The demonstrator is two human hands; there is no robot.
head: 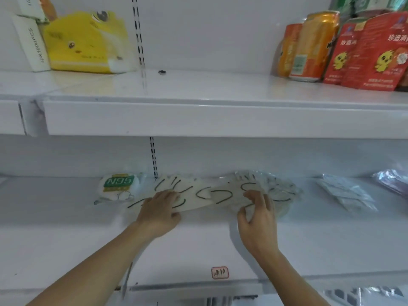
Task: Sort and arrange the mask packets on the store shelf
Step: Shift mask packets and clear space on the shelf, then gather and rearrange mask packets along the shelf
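My left hand [161, 212] lies curled on the fan of mask packets [194, 195] spread on the lower shelf [66, 235], just right of the N95 packet [118, 184], fingers bent over their near edge. My right hand [257, 219] sits further right of that N95 packet, thumb and fingers pinching the clear-wrapped packets [271, 191] (black ear loops showing). Farther right lies another clear packet [346, 193].
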